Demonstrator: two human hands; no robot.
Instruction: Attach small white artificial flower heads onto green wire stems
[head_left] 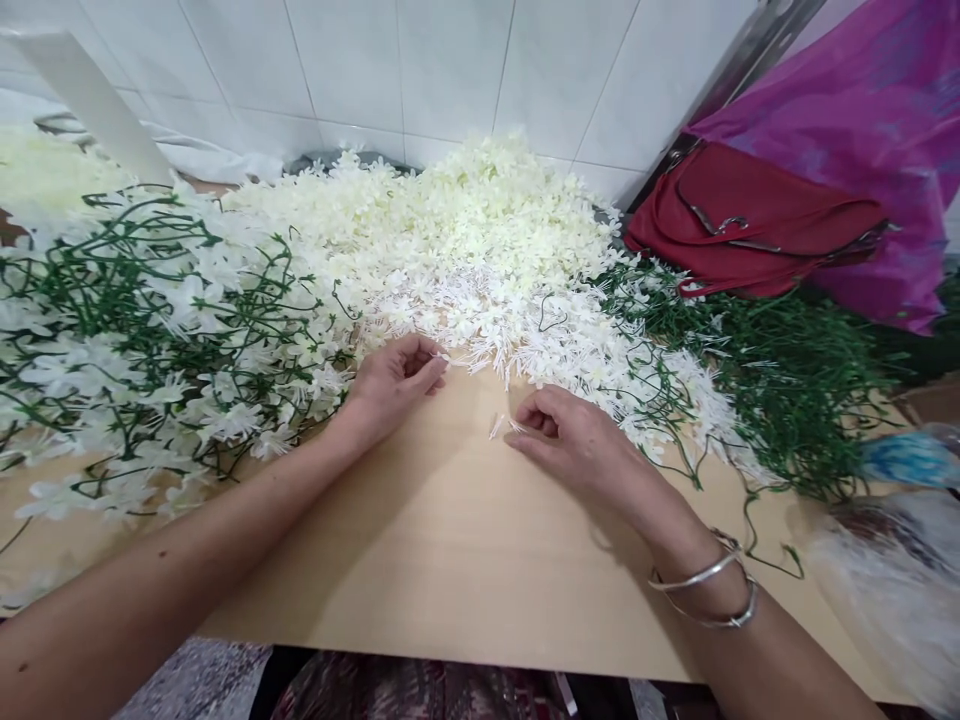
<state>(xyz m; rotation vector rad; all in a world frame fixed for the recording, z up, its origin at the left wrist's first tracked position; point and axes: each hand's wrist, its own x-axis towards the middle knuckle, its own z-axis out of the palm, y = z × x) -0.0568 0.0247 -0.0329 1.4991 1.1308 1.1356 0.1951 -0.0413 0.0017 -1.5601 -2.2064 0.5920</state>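
Observation:
My left hand (401, 380) is closed in a pinch at the front of the pile, with a small white flower piece (444, 357) at its thumb and fingertip. To its right, my right hand (566, 430) has its thumb and forefinger drawn together low over the table, round the end of a thin white stamen (516, 427). Another loose white stamen (496, 427) lies on the wood just beside those fingertips. Directly behind both hands spreads a heap of white stamen pieces (480, 300), running into a tall mound of cream fabric petals (510, 210).
Finished-looking white flowers on green stems (150, 300) cover the left side of the table (420, 580). Bare green stems (802, 380) are heaped at right. A red handbag (765, 215), a purple bag (847, 120) and a clear plastic bag (892, 580) are also there. A tiled wall (450, 70) stands behind.

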